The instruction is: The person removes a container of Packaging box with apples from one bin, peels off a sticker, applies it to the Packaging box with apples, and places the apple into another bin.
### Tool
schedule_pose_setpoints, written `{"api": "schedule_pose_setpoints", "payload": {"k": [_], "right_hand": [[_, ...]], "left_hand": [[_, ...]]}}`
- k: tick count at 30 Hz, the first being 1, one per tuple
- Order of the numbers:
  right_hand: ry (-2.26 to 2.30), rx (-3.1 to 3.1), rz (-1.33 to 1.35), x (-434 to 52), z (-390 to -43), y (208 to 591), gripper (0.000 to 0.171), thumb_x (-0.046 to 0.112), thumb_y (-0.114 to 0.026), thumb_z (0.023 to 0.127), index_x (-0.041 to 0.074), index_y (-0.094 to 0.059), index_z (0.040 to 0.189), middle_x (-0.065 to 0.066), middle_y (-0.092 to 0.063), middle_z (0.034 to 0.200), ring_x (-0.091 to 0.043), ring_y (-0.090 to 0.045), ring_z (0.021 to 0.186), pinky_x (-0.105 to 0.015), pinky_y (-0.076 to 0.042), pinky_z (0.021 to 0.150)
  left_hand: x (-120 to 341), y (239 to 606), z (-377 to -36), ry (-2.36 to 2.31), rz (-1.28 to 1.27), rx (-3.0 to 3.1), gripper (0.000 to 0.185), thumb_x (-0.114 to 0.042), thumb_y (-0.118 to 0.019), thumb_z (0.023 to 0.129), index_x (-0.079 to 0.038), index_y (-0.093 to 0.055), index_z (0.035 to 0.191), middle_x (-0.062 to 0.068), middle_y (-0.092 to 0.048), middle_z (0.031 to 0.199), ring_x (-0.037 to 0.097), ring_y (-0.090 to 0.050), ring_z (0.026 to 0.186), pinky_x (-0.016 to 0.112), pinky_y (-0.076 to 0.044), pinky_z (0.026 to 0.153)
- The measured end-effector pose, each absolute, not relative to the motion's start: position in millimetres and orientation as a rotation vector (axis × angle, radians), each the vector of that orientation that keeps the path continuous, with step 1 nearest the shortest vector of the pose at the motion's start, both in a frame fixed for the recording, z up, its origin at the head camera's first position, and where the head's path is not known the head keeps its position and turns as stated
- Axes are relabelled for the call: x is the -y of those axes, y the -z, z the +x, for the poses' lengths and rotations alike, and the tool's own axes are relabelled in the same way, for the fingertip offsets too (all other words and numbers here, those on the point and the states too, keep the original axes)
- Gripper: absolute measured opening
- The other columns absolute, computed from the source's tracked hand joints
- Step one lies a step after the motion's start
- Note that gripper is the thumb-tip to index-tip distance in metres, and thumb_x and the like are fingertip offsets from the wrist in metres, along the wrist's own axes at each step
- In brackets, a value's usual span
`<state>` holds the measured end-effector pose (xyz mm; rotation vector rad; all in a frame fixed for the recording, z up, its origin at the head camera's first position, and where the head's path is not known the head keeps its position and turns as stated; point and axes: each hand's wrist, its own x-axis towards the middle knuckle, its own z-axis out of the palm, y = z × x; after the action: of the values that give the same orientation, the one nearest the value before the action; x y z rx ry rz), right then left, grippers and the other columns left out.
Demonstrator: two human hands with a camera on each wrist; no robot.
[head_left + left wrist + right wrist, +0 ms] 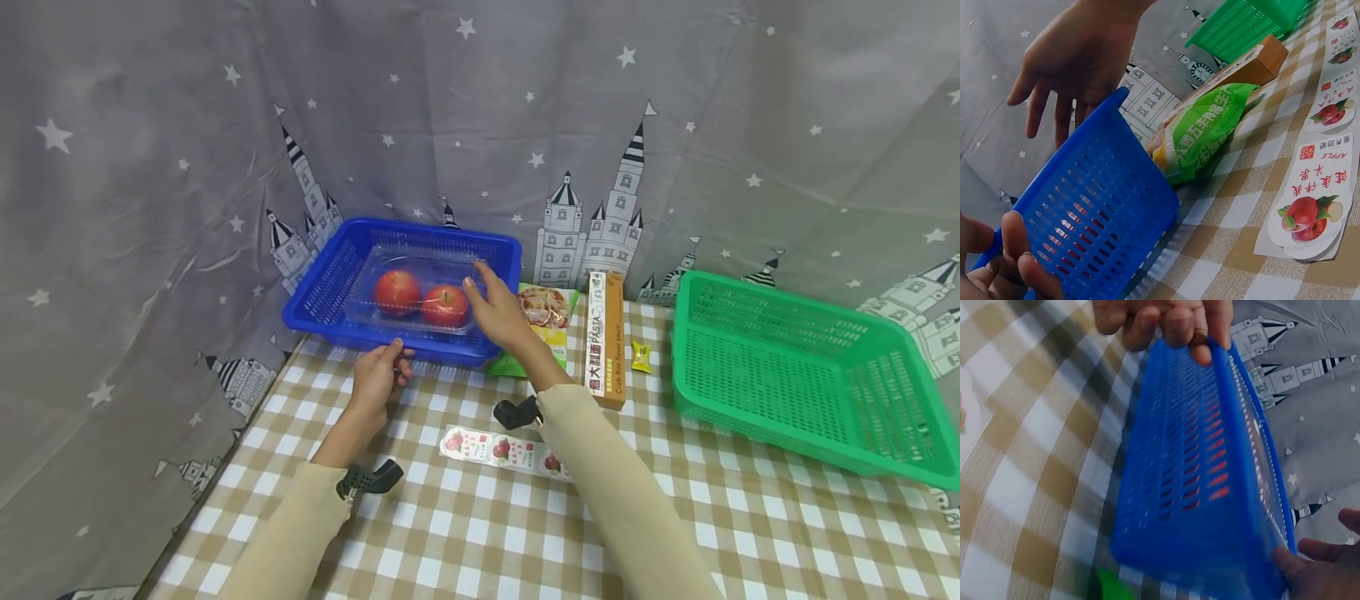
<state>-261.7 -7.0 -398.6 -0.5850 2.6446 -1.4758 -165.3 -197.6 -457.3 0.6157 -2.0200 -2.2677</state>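
Observation:
A blue basket (330, 292) stands at the back left of the checked table. Inside it lies a clear plastic box (375, 271) with two red apples (421, 298). My left hand (393, 354) grips the basket's near rim, fingers curled over the edge (1166, 325). My right hand (480, 283) hovers open over the basket's right end, fingers spread, close to the clear box and the right apple; whether it touches them I cannot tell. In the left wrist view the right hand (1079, 56) hangs above the basket's corner (1091, 231).
Right of the blue basket lie a green snack bag (542, 321), a long pasta box (606, 337) and a small yellow sweet (640, 357). A strip of apple labels (504, 450) lies under my right forearm. A green basket (802, 375) stands at the right. A starred curtain hangs behind.

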Motion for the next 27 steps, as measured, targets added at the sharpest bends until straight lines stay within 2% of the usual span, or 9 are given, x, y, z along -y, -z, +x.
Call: {"api": "schedule_pose_setpoints", "payload": {"k": [6, 15, 23, 27], "right_hand": [[1.491, -2.593, -0.461, 17, -266, 398, 0.059, 0.038, -0.037, 0.106, 0.007, -0.027, 0.154, -0.017, -0.033, 0.154, -0.030, -0.030, 0.142, -0.044, -0.024, 0.114], [1.439, -2.439, -0.329, 30, -268, 395, 0.068, 0.042, -0.037, 0.105, 0.010, -0.009, 0.158, -0.017, -0.024, 0.158, -0.033, -0.022, 0.144, -0.045, -0.020, 0.115], [1.449, -2.433, -0.178, 40, -273, 398, 0.071, 0.041, -0.044, 0.102, 0.009, -0.013, 0.157, -0.020, -0.031, 0.155, -0.033, -0.027, 0.142, -0.042, -0.025, 0.114], [1.483, -2.398, -0.162, 41, -273, 399, 0.072, 0.037, -0.045, 0.102, 0.008, -0.011, 0.158, -0.020, -0.028, 0.156, -0.032, -0.025, 0.143, -0.041, -0.023, 0.115]], "left_hand": [[196, 459, -167, 2.297, 0.611, 2.014, 0.035, -0.030, -0.049, 0.104, 0.003, -0.061, 0.101, -0.003, -0.054, 0.060, 0.006, -0.044, 0.048, 0.018, -0.027, 0.040], [199, 459, -165, 2.262, 0.589, 2.024, 0.033, -0.028, -0.048, 0.104, 0.002, -0.061, 0.099, -0.004, -0.054, 0.060, 0.006, -0.044, 0.048, 0.019, -0.026, 0.040], [199, 459, -166, 2.282, 0.590, 1.994, 0.034, -0.028, -0.049, 0.104, 0.003, -0.061, 0.099, -0.003, -0.054, 0.060, 0.007, -0.044, 0.048, 0.019, -0.027, 0.040], [199, 459, -165, 2.278, 0.600, 1.994, 0.036, -0.028, -0.050, 0.104, 0.005, -0.061, 0.101, -0.003, -0.054, 0.060, 0.007, -0.044, 0.049, 0.019, -0.027, 0.040]]}}
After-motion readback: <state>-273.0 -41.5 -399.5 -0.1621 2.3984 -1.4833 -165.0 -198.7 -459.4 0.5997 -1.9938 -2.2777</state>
